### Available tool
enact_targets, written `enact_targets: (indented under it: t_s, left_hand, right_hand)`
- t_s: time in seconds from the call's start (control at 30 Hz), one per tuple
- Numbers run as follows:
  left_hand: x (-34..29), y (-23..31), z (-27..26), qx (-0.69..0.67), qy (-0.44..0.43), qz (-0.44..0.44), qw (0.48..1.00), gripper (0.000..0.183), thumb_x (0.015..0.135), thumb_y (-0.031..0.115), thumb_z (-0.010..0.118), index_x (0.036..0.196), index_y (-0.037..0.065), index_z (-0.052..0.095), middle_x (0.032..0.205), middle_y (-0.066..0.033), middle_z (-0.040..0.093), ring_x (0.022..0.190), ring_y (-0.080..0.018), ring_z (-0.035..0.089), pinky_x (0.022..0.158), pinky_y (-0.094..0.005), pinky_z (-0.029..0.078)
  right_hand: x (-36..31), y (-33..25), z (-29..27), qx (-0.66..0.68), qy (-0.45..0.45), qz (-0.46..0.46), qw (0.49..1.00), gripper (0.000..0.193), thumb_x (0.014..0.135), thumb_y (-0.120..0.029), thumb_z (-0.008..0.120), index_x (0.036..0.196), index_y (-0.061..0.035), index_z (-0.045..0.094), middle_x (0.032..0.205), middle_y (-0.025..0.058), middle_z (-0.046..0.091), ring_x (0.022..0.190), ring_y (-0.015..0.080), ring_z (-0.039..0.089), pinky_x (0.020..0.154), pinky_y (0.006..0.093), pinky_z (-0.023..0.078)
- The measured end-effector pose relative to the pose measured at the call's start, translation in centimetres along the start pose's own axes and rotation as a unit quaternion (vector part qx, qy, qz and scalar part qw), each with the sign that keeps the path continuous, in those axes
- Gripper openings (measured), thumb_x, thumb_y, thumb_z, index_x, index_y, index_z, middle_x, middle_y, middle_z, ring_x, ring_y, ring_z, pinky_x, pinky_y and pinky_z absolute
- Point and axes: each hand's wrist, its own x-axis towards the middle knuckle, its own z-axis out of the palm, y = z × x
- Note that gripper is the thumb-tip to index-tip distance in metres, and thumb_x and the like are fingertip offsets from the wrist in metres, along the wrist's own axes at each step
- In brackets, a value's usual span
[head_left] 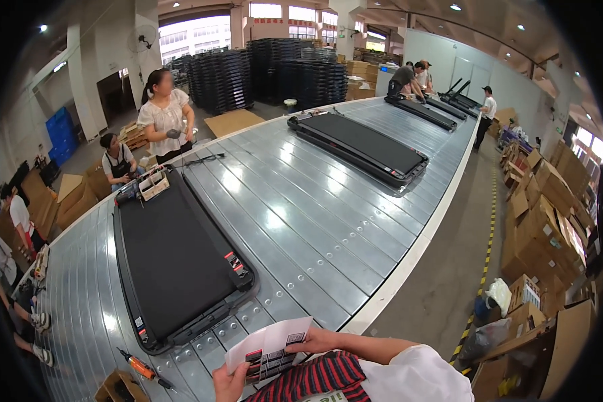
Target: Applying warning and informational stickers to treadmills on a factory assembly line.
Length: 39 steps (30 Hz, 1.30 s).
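Note:
In front of my body, at the near edge of the metal-slat conveyor (295, 234), I hold a white sheet of labels (264, 340) with black, red and printed patches on it. My left hand (229, 384) grips its lower left side, fingers closed. My right hand (313, 341) pinches the right side between thumb and fingers. Beyond the sheet lies a flat black treadmill base (167, 248) with red-and-white stickers near its corner. An orange electric screwdriver (141, 366) rests on the slats left of my left hand, beside an open wooden box (119, 388).
A second treadmill base (362, 144) lies farther along the conveyor. A parts tray (154, 185) and a drill sit on the first base's far end. Co-workers (167, 117) stand and sit along the far side. Cardboard boxes (546, 214) line the right aisle; black stacks (221, 80) stand behind.

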Motion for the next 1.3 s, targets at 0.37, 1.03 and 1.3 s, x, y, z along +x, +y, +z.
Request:
enact_targets:
  t_s: [0.37, 1.03, 1.3]
  left_hand:
    - [0.4, -1.1, 3.7, -0.094, 0.121, -0.034, 0.988, 0.027, 0.085, 0.016, 0.06, 0.102, -0.004, 0.061, 0.091, -0.0046, 0.065, 0.083, -0.0095, 0.056, 0.073, -0.0256, 0.046]
    - [-0.1, 1.4, 9.7, -0.117, 0.327, -0.025, 0.937, 0.036, 0.086, 0.029, 0.059, 0.103, -0.003, 0.062, 0.09, -0.007, 0.065, 0.082, -0.0109, 0.058, 0.073, -0.0277, 0.048]
    - [-0.6, 2.4, 11.8, -0.087, 0.239, -0.079, 0.964, 0.037, 0.085, 0.033, 0.06, 0.099, -0.001, 0.064, 0.083, -0.0031, 0.064, 0.076, -0.0085, 0.057, 0.068, -0.0255, 0.047]
  right_hand:
    - [-0.4, 0.9, -1.8, 0.11, 0.025, 0.117, 0.987, 0.019, 0.087, -0.012, 0.059, 0.1, 0.0012, 0.064, 0.091, 0.0028, 0.065, 0.082, 0.0086, 0.058, 0.074, 0.0253, 0.048]
    - [2.5, -2.4, -10.1, 0.029, 0.225, -0.145, 0.963, 0.011, 0.085, -0.002, 0.056, 0.096, -0.0002, 0.06, 0.087, 0.0042, 0.062, 0.081, 0.0106, 0.057, 0.076, 0.0235, 0.045]
    - [3.4, -2.0, -2.5, 0.181, -0.063, -0.029, 0.981, 0.014, 0.082, 0.003, 0.058, 0.096, 0.0011, 0.057, 0.084, 0.0032, 0.061, 0.074, 0.007, 0.056, 0.067, 0.0205, 0.044]
